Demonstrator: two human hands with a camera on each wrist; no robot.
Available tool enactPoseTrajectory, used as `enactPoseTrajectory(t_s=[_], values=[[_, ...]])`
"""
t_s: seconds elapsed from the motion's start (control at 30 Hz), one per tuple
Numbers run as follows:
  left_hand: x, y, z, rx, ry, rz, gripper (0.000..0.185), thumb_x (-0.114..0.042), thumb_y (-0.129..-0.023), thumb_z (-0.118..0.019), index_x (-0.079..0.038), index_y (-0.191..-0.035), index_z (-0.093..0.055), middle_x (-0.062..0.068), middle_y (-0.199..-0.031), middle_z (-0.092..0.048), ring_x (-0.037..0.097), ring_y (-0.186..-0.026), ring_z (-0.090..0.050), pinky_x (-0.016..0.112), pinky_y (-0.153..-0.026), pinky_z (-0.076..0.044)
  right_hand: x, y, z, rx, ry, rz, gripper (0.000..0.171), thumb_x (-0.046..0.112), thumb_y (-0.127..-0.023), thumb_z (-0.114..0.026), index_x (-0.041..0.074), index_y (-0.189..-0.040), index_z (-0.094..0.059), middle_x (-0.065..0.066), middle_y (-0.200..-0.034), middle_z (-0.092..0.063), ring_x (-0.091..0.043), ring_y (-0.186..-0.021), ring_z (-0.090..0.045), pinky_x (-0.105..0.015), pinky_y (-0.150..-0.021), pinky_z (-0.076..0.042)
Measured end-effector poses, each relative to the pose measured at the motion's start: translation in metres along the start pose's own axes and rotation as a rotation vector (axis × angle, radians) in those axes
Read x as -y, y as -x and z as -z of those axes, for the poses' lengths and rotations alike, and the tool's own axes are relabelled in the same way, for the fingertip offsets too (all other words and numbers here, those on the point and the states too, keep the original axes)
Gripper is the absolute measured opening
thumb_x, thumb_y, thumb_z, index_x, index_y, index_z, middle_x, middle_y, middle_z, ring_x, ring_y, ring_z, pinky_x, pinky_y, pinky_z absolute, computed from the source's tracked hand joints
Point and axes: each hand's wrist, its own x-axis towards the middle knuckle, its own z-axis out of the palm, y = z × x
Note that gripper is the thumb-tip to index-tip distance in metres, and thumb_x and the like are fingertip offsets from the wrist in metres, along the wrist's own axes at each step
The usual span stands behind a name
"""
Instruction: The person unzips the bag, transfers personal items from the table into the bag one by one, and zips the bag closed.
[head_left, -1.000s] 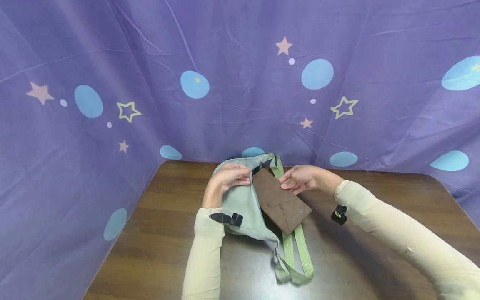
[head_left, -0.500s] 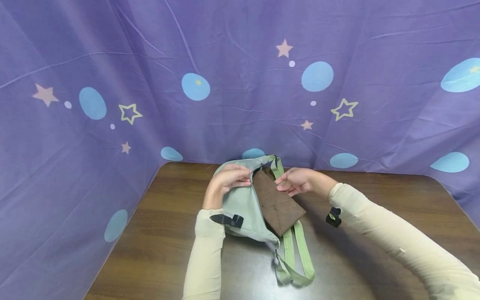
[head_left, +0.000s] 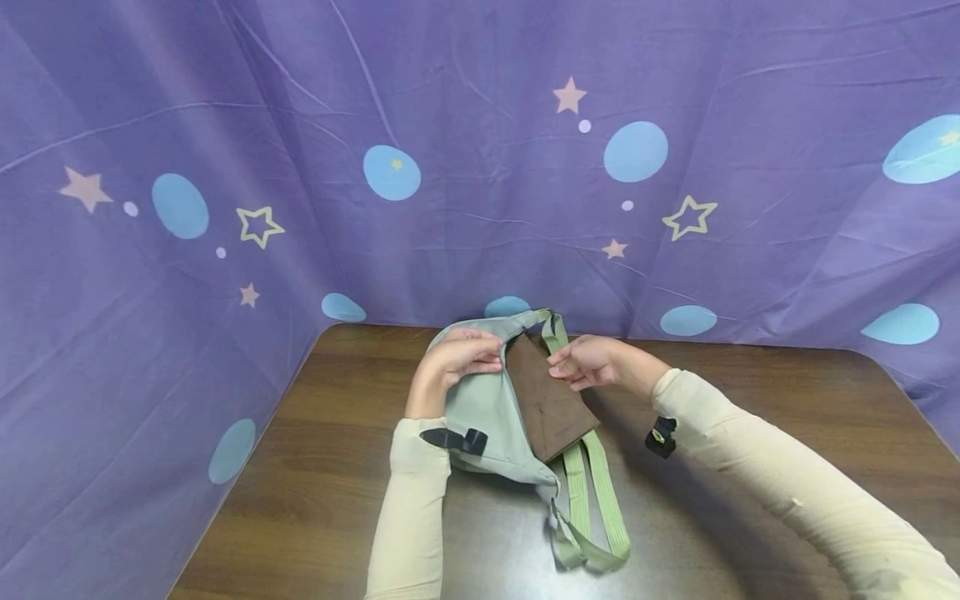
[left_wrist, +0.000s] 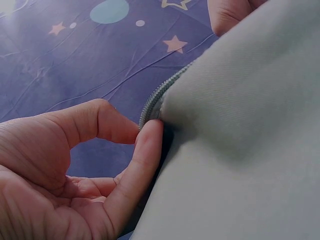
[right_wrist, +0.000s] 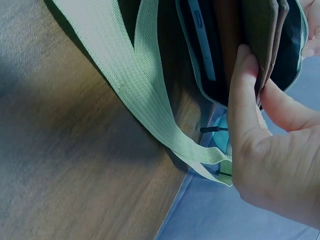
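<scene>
A pale green sling bag (head_left: 483, 421) lies on the table with its zipped mouth spread apart on its right side. My left hand (head_left: 459, 360) pinches the rim of that mouth between thumb and forefinger, at the zipper teeth (left_wrist: 155, 97). Between thumb and fingers, my right hand (head_left: 592, 363) holds a flat brown wallet (head_left: 553, 404) by its edge. The wallet is partly inside the mouth, its lower right part still outside. Within the bag, the right wrist view shows a slim blue-edged thing like a phone (right_wrist: 202, 42) beside the wallet.
Green webbing straps (head_left: 603, 504) trail off the bag toward the near side of the wooden table (head_left: 322, 500). A purple curtain (head_left: 480, 100) with stars and dots hangs behind and at the left. Black cameras sit on both wrists.
My right hand has moved slightly left with the wallet, which has gone deeper into the bag. The left hand keeps its hold on the rim.
</scene>
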Motion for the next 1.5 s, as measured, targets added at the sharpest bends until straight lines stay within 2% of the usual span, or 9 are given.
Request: enactPoseTrajectory(t_s=[0.23, 0.47, 0.63, 0.87, 1.0, 1.2, 1.3, 1.5], values=[[0.001, 0.0, 0.0, -0.004, 0.003, -0.001, 0.026, 0.002, -0.098, -0.053, 0.016, -0.119, -0.057, -0.001, -0.076, -0.062, 0.008, -0.068, -0.064, 0.018, -0.074, -0.064, -0.002, -0.002, -0.002, -0.022, -0.045, 0.009, 0.048, 0.001, -0.104, -0.051, -0.012, -0.147, -0.035, 0.009, -0.079, -0.054, -0.002, -0.067, -0.049, -0.014, -0.066, -0.053], [0.0, 0.001, 0.0, -0.007, 0.002, -0.004, 0.027, 0.002, -0.098, -0.054, 0.016, -0.12, -0.057, -0.001, -0.076, -0.062, 0.008, -0.068, -0.064, 0.019, -0.075, -0.064, -0.002, -0.002, -0.001, -0.047, -0.06, 0.008, 0.046, 0.002, -0.104, -0.051, -0.011, -0.145, -0.036, 0.011, -0.081, -0.055, -0.003, -0.073, -0.049, -0.017, -0.07, -0.05], [0.0, 0.001, 0.0, -0.007, 0.001, -0.004, 0.029, 0.002, -0.098, -0.053, 0.018, -0.123, -0.056, -0.001, -0.076, -0.062, 0.008, -0.068, -0.064, 0.018, -0.074, -0.064, -0.002, -0.002, -0.004, -0.066, -0.094, 0.015, 0.044, 0.001, -0.104, -0.05, -0.011, -0.144, -0.036, 0.012, -0.078, -0.056, -0.002, -0.071, -0.05, -0.017, -0.07, -0.051], [0.001, -0.002, 0.0, -0.013, 0.011, -0.003, 0.026, 0.003, -0.098, -0.054, 0.017, -0.12, -0.057, -0.001, -0.076, -0.062, 0.008, -0.067, -0.064, 0.018, -0.074, -0.064, -0.005, -0.005, -0.01, -0.097, -0.179, 0.024, 0.04, 0.0, -0.103, -0.053, -0.008, -0.14, -0.041, 0.012, -0.074, -0.059, 0.0, -0.064, -0.052, -0.016, -0.064, -0.052], [0.001, -0.001, -0.001, -0.019, 0.015, 0.0, 0.024, 0.003, -0.098, -0.054, 0.016, -0.118, -0.058, -0.001, -0.075, -0.062, 0.008, -0.066, -0.064, 0.018, -0.072, -0.064, -0.005, -0.005, -0.013, -0.101, -0.21, 0.025, 0.037, -0.001, -0.102, -0.054, -0.007, -0.137, -0.044, 0.011, -0.076, -0.061, 0.0, -0.066, -0.055, -0.017, -0.066, -0.054], [0.0, 0.001, -0.001, -0.013, 0.013, -0.002, 0.022, 0.002, -0.098, -0.053, 0.014, -0.115, -0.059, -0.001, -0.074, -0.062, 0.008, -0.066, -0.064, 0.017, -0.072, -0.063, -0.002, -0.005, -0.016, -0.074, -0.241, 0.012, 0.02, -0.004, -0.103, -0.048, 0.0, -0.123, -0.049, 0.009, -0.079, -0.061, -0.003, -0.072, -0.057, -0.02, -0.069, -0.056], [0.0, 0.0, 0.0, -0.012, 0.013, 0.002, 0.023, 0.002, -0.098, -0.054, 0.014, -0.117, -0.058, -0.001, -0.075, -0.062, 0.008, -0.067, -0.064, 0.017, -0.072, -0.064, -0.002, -0.005, -0.018, -0.044, -0.265, 0.008, 0.017, -0.006, -0.103, -0.046, 0.002, -0.118, -0.048, 0.005, -0.082, -0.059, -0.006, -0.077, -0.06, -0.021, -0.071, -0.059], [0.001, -0.001, -0.001, -0.011, 0.004, 0.007, 0.028, 0.001, -0.098, -0.055, 0.017, -0.122, -0.057, 0.0, -0.076, -0.062, 0.008, -0.068, -0.064, 0.019, -0.075, -0.064, -0.006, -0.006, -0.02, -0.004, -0.275, 0.004, 0.014, -0.007, -0.103, -0.045, 0.005, -0.111, -0.048, 0.003, -0.086, -0.058, -0.009, -0.082, -0.056, -0.021, -0.072, -0.061]])
